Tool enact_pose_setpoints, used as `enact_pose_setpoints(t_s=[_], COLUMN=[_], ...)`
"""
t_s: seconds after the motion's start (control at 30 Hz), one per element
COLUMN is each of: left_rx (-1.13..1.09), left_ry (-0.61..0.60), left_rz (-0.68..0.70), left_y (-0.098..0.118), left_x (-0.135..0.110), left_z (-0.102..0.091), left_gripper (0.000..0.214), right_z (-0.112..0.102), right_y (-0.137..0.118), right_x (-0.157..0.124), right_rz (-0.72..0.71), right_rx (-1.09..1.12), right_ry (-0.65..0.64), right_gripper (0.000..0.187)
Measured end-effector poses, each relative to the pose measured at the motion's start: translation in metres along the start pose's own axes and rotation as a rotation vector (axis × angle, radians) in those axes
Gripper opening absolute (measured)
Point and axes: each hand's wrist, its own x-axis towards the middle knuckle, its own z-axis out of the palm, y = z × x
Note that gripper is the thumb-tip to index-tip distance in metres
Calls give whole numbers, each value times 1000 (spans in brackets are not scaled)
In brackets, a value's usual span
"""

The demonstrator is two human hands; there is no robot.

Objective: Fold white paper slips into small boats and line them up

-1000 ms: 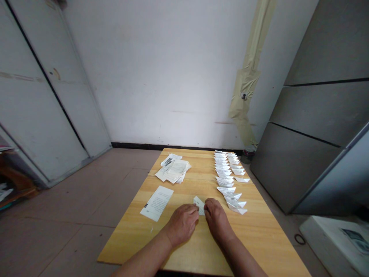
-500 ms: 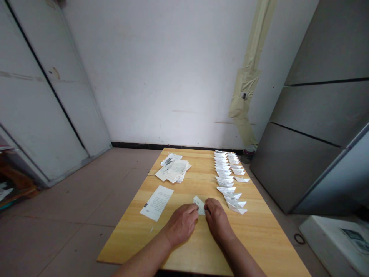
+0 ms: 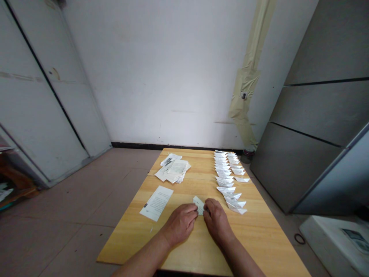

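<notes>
A small piece of folded printed paper (image 3: 199, 206) lies at the near middle of the wooden table, between my two hands. My left hand (image 3: 182, 221) is closed on its left edge, with fingers curled. From the other side my right hand (image 3: 216, 217) grips the right edge, its fingers bent and pressed together. The fingertips cover parts of the paper, so its full shape is hidden. To the left of my left hand lies a flat printed sheet (image 3: 157, 203). Folded paper boats (image 3: 225, 173) stand in rows right of my hands.
A loose pile of printed sheets (image 3: 174, 169) lies at the table's far left. The wooden table (image 3: 138, 242) reaches almost to the white wall (image 3: 173, 77). A grey cabinet (image 3: 288, 161) stands to the right, with a white box (image 3: 325, 238) on the floor nearby.
My right hand has shifted very slightly left along the folded paper. My left hand, the flat sheet, the pile and the boats look the same.
</notes>
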Motion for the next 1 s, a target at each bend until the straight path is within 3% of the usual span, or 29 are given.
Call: enact_pose_setpoints(t_s=[0.23,0.43,0.63,1.0], left_rx=[1,-84,-168,-154], left_ry=[11,-17,-64,-179], left_rz=[-32,-130,-269,-117], left_y=[3,-2,-16,-29], left_x=[-1,-1,14,27], left_z=[-2,-1,2,5], left_gripper=[23,31,40,47], right_z=[-2,-2,-1,-4], right_y=[-3,-4,-3,-1], right_x=[-1,-1,0,-1], right_rz=[25,40,45,32], right_rx=[-10,-15,17,113], right_ry=[-14,-31,-35,-40], right_gripper=[15,14,14,18])
